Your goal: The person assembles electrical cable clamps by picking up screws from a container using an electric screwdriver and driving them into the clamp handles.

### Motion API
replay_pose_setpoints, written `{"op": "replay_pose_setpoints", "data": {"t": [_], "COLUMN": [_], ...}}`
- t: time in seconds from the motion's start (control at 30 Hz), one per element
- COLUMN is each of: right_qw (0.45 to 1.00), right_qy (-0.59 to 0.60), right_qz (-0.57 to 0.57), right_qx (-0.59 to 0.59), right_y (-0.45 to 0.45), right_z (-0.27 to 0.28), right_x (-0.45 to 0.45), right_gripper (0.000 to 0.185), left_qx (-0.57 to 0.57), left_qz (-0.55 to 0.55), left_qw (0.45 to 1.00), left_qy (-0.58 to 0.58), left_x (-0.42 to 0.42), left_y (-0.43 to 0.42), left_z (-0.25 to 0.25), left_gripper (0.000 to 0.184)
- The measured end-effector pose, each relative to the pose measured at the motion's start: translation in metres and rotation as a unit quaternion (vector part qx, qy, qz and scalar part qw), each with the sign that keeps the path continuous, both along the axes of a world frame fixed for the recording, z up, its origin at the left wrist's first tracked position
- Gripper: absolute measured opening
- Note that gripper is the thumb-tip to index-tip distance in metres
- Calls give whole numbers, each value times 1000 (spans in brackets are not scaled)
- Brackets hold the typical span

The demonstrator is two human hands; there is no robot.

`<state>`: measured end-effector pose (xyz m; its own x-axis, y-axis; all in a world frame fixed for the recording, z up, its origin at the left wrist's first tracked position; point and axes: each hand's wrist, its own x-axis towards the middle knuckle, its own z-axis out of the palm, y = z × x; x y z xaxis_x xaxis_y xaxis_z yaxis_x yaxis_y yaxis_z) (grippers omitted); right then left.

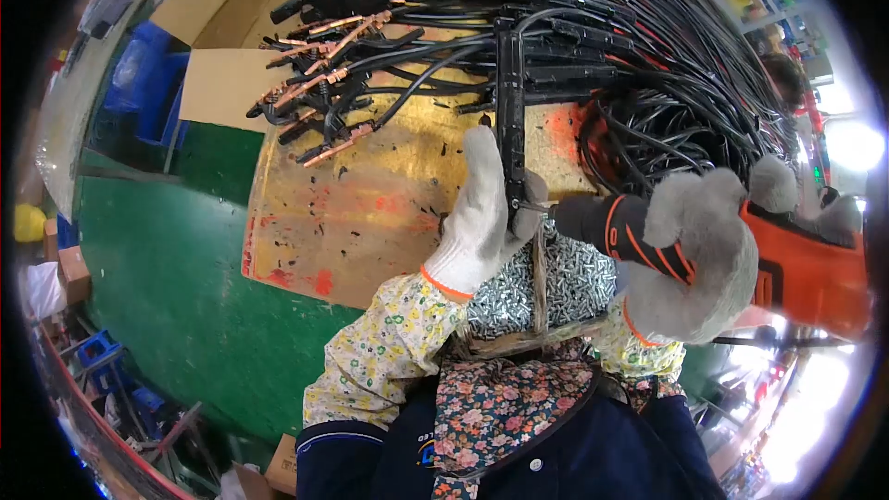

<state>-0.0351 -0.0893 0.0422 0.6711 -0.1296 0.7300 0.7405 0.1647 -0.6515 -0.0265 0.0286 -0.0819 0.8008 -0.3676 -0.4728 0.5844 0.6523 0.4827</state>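
While the left grip (491,199) clasps the black handle (510,83) and the right grip (694,259) clasps the orange drill (815,273), the bit (535,207) could slip if tilted.

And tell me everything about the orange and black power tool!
The orange and black power tool looks like plastic, with a tapered black front marked by orange lines. It points toward the person's left, its thin metallic bit near one end of a black plastic bar. The grey-white gloved right hand grips it. Whether it spins is unclear.
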Motion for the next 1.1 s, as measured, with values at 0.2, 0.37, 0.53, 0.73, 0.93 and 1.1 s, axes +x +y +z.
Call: {"op": "replay_pose_setpoints", "data": {"t": [0.2,0.37,0.53,0.73,0.93,1.1], "right_qw": [998,995,989,985,976,965], "right_qy": [-17,86,148,-120,184,229], "right_qz": [18,39,5,125,-65,-67], "right_qx": [50,33,-22,25,99,111], "right_y": [15,11,-10,-67,-81,-88], "right_z": [-1,0,-7,4,-30,-54], "right_x": [16,16,9,1,-46,-56], "right_gripper": [55,49,53,62,52,48], "left_qx": [24,-27,31,126,99,91], "left_qz": [20,49,33,7,9,9], "left_qw": [1000,998,999,992,995,994], "left_qy": [-2,23,6,13,27,-66], "left_x": [1,2,3,-1,6,2], "left_y": [-8,1,-2,-4,-5,-5], "left_z": [-1,10,0,15,15,22], "left_gripper": [85,79,84,79,51,17]}}
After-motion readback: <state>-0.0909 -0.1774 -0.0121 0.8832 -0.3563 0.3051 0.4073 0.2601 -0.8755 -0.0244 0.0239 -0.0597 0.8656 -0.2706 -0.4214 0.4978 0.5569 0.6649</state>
